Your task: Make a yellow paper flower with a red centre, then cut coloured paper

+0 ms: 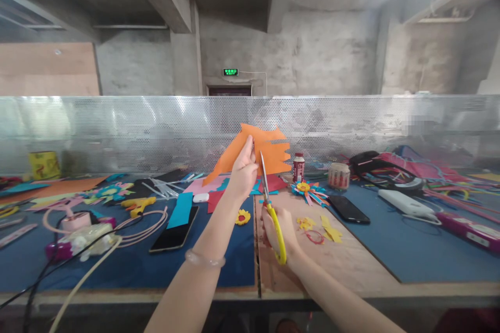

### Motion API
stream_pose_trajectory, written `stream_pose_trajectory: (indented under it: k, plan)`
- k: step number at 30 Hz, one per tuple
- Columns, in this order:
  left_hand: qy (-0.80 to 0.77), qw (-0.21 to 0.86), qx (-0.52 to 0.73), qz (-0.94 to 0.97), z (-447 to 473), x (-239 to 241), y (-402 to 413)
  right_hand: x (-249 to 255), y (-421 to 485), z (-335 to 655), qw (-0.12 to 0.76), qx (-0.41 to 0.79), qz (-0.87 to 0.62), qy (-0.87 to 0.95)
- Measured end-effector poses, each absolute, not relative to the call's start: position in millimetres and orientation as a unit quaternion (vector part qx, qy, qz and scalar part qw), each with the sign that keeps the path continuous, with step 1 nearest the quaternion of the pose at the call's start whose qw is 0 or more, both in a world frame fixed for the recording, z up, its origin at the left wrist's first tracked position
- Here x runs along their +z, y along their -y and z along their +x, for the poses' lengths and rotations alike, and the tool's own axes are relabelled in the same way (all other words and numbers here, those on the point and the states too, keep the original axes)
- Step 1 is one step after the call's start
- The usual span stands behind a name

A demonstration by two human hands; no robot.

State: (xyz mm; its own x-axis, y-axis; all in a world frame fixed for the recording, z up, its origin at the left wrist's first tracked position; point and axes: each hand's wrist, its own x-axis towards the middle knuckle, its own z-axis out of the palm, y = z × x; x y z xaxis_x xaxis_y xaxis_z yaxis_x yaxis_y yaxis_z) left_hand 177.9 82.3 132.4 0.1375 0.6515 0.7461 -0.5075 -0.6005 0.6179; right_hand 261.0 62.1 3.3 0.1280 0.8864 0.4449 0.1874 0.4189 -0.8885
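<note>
My left hand (247,169) pinches a sheet of orange paper (230,153) and holds it up above the table. Along its right side the sheet is cut into jagged, finger-like strips. My right hand (279,223) grips yellow-handled scissors (280,237), blades pointing up at the lower part of the sheet, close to my left fingers. Whether the blades touch the paper I cannot tell. A yellow paper flower (242,217) lies below my left wrist. Yellow paper scraps (331,229) and a red ring of cord (314,237) rest to the right of the scissors.
Phones lie on both sides, one black (349,209), one under blue paper (180,210). A ribbon flower (308,191), a small bottle (298,167) and a jar (339,176) stand behind. Power strips (80,239) with cables and a yellow glue gun (137,205) occupy the left. A perforated metal screen (117,135) closes the back.
</note>
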Motion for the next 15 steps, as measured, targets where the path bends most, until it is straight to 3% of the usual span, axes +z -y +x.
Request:
stream_pose_trajectory:
  k: [15]
  plan:
    - [-0.071, 0.426, 0.653, 0.623, 177, 132, -84, 15, -51, 265, 0.57, 0.236, -0.481, 0.623]
